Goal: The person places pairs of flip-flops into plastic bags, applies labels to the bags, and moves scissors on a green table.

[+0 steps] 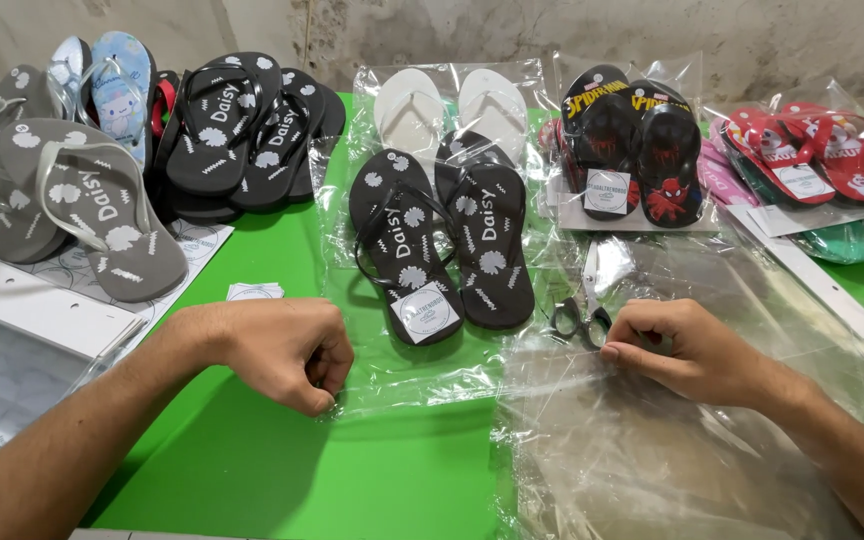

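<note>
Left hand [277,350] is curled tight, fingers pinching the near edge of the clear crinkly plastic bag [422,370] flat on the green counter [282,480]. Right hand [687,350] pinches the same glossy film further along. Inside lies a pair of black rubber flip-flops with white flower prints [442,245]; small scissors [580,318] rest just beside the right hand.

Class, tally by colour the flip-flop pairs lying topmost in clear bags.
Black flowered pair, in the clear bag the left hand pinches: 1
White pair: 1
Black-and-red pair: 1
Red pair: 1
Total: 4
</note>
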